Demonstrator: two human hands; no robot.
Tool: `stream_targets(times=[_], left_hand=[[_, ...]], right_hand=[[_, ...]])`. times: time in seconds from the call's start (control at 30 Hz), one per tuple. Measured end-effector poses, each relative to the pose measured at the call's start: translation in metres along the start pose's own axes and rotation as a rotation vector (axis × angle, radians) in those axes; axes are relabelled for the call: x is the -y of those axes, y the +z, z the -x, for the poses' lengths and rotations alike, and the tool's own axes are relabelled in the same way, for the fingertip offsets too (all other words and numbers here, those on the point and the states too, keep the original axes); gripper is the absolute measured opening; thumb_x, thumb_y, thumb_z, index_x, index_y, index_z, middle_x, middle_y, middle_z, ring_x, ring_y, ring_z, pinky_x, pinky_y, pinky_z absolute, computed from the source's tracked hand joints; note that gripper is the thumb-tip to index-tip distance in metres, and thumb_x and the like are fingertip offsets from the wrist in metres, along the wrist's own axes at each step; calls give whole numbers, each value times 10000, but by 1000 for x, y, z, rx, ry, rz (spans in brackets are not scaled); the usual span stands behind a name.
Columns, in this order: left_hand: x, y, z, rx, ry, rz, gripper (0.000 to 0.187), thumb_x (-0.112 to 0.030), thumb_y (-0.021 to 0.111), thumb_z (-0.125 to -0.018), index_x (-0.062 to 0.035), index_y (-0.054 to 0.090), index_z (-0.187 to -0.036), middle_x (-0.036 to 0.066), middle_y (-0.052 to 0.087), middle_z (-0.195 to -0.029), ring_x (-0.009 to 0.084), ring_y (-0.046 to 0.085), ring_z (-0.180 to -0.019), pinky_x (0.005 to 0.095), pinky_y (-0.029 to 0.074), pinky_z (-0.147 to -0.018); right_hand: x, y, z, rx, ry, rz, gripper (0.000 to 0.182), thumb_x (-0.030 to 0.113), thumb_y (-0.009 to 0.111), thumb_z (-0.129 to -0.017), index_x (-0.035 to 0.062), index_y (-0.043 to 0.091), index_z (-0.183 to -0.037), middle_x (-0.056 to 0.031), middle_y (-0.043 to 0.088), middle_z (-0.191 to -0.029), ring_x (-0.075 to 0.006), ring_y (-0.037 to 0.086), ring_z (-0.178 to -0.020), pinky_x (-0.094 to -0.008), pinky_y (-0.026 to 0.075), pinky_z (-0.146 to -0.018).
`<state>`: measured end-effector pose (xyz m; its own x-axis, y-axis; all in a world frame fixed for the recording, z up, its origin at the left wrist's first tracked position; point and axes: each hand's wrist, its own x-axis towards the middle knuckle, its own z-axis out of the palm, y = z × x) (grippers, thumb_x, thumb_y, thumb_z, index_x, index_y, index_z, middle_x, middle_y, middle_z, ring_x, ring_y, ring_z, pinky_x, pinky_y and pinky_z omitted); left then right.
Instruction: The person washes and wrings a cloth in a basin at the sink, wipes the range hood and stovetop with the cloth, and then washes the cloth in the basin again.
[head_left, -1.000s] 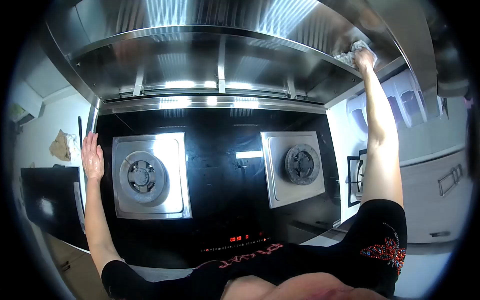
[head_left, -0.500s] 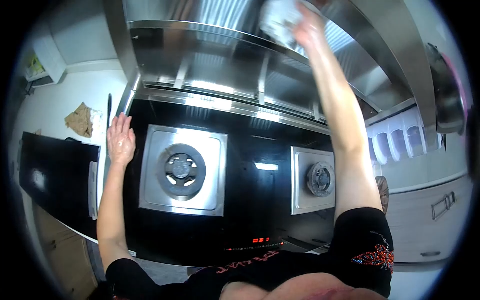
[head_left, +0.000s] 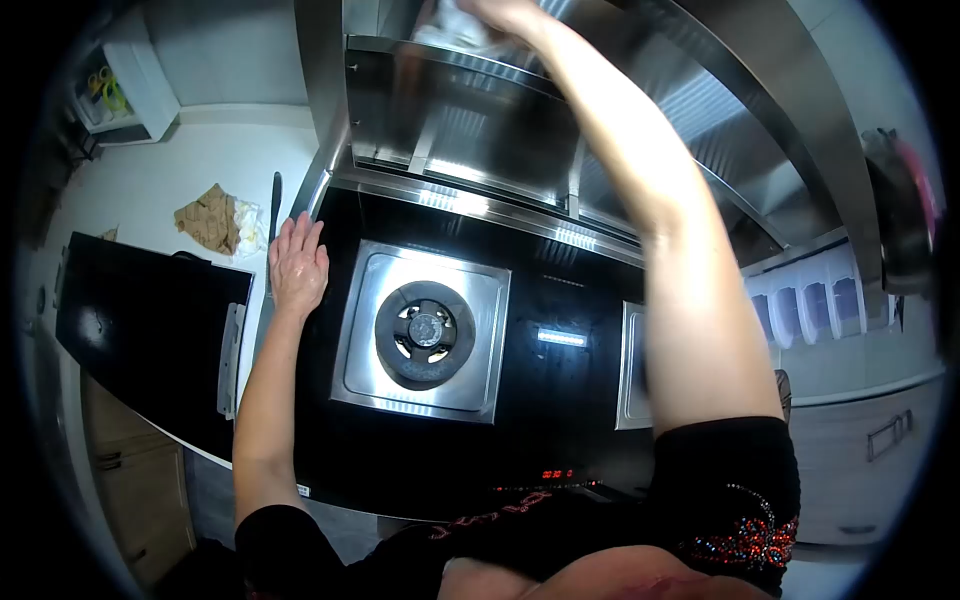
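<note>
My left hand (head_left: 299, 268) lies flat with its fingers stretched out on the left edge of the black glass cooktop (head_left: 540, 390). Nothing is held in it. At the top of the view, my right hand (head_left: 508, 14) grips a white cloth (head_left: 455, 30) against the shiny steel panel (head_left: 480, 130) above and behind the cooktop. The frame's upper edge cuts off part of the cloth and hand. Between my arms, a round gas burner (head_left: 425, 330) sits on a square steel plate (head_left: 355, 380). My right forearm covers much of a second steel plate (head_left: 632, 375).
A crumpled brown cloth or paper (head_left: 208, 220) and a white crumpled piece (head_left: 250, 225) lie on the white counter (head_left: 140, 200), near a dark knife-like handle (head_left: 276, 195). A black glass panel (head_left: 150, 340) is at the left. Purple-white containers (head_left: 815, 305) stand at the right.
My right hand has swept the white cloth leftward along the steel panel. My left hand stays at the cooktop's edge while the view has shifted left.
</note>
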<state>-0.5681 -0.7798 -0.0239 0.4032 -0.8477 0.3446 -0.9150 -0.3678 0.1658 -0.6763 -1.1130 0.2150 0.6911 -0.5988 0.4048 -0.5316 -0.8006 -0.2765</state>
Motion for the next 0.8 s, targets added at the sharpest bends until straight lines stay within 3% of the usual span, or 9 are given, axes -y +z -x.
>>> stream_targets(times=[0.13, 0.23, 0.3, 0.4, 0.5, 0.57, 0.63, 0.7, 0.8], left_hand=[[-2, -2, 1, 2, -5, -1, 369, -170, 460, -821, -109, 479, -1185, 66, 367, -1308, 264, 296, -1221, 399, 232, -998], [0, 2, 1, -13, 21, -15, 368, -173, 458, -823, -108, 479, -1184, 69, 366, -1308, 266, 297, -1220, 401, 233, -997], [-2, 0, 1, -12, 17, -23, 371, -174, 451, -825, -107, 473, -1189, 72, 366, -1308, 270, 302, -1217, 406, 234, -995], [-2, 1, 2, -8, 6, -30, 372, -174, 448, -823, -108, 472, -1188, 74, 365, -1308, 273, 305, -1215, 407, 234, -993], [-3, 3, 0, -19, -1, -32, 365, -175, 451, -817, -109, 479, -1175, 77, 366, -1306, 274, 310, -1211, 407, 235, -992], [-5, -1, 0, -8, -25, -42, 359, -175, 456, -812, -109, 486, -1163, 79, 367, -1304, 273, 313, -1209, 407, 235, -991], [-2, 5, 1, -41, -17, -19, 357, -182, 462, -807, -103, 490, -1154, 82, 369, -1302, 271, 315, -1208, 411, 236, -987], [-2, 5, 1, -36, -23, -32, 359, -185, 463, -807, -104, 492, -1155, 82, 370, -1302, 270, 314, -1210, 407, 234, -988], [-2, 4, 1, -20, -46, -9, 364, -191, 455, -811, -102, 490, -1163, 84, 369, -1304, 274, 299, -1222, 407, 228, -992]], right_hand=[[-84, -70, 64, 112, 46, 117, 319, 335, 584, -750, 18, 591, -780, -84, 564, -665, -157, 522, -563, -303, 406, -494], [-161, -122, 122, 267, 357, 141, 426, 405, 597, -716, -19, 557, -715, -98, 551, -621, -163, 511, -506, -336, 414, -469], [-208, -154, 160, 232, 412, 59, 333, 326, 621, -701, -2, 567, -704, -26, 492, -554, -103, 462, -459, -267, 346, -389], [-266, -201, 215, 172, 524, 541, 313, 310, 578, -673, 7, 573, -594, -126, 565, -580, -199, 558, -513, -346, 430, -496], [-288, -242, 265, 80, 573, 786, 328, 226, 494, -700, 32, 604, -940, -206, 594, -920, -308, 585, -860, -355, 460, -713], [-324, -247, 270, -188, 753, 310, 356, 324, 509, -732, 60, 604, -951, -156, 607, -937, -278, 588, -855, -341, 439, -746], [-357, -236, 255, -405, 618, 294, 366, 300, 558, -739, 16, 583, -969, -113, 610, -901, -221, 583, -820, -314, 442, -704], [-292, -201, 225, -665, 534, -522, 354, 211, 601, -742, -21, 554, -1004, -96, 593, -935, -193, 561, -846, -313, 443, -682], [-179, -150, 157, -676, 706, -994, 310, 171, 625, -762, -8, 528, -996, -103, 568, -955, -218, 563, -841, -364, 481, -705]])
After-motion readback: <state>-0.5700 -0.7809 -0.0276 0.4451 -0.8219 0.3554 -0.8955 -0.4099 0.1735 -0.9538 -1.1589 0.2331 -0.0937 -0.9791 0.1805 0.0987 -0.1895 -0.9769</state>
